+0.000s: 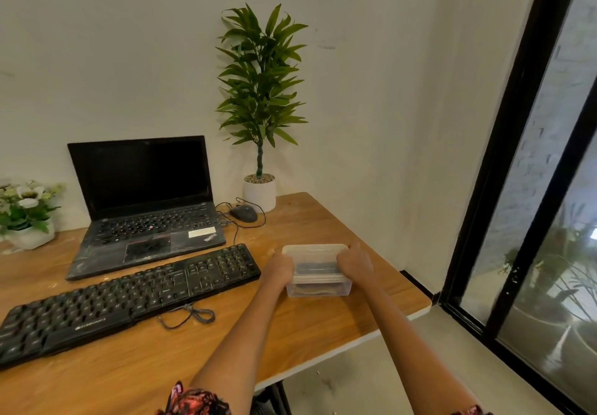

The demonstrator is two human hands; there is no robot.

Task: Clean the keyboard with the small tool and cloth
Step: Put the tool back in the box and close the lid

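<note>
A long black keyboard [129, 298] lies diagonally across the wooden desk [290, 334], its cable looped in front of it. To its right stands a clear plastic container [318, 287] with a translucent lid [315, 250]. Something dark shows through its wall; I cannot tell what it is. My left hand [278, 269] grips the container's left end and my right hand [354, 264] grips its right end, fingers curled at the lid's edges. The lid sits slightly raised at the back. No small tool or cloth is visible outside the container.
An open black laptop [145, 208] stands behind the keyboard. A wired mouse [244, 212] and a tall potted plant [260, 195] are at the back right. A white flower pot [27, 217] sits far left. The desk's right edge is near a black-framed window [517, 188].
</note>
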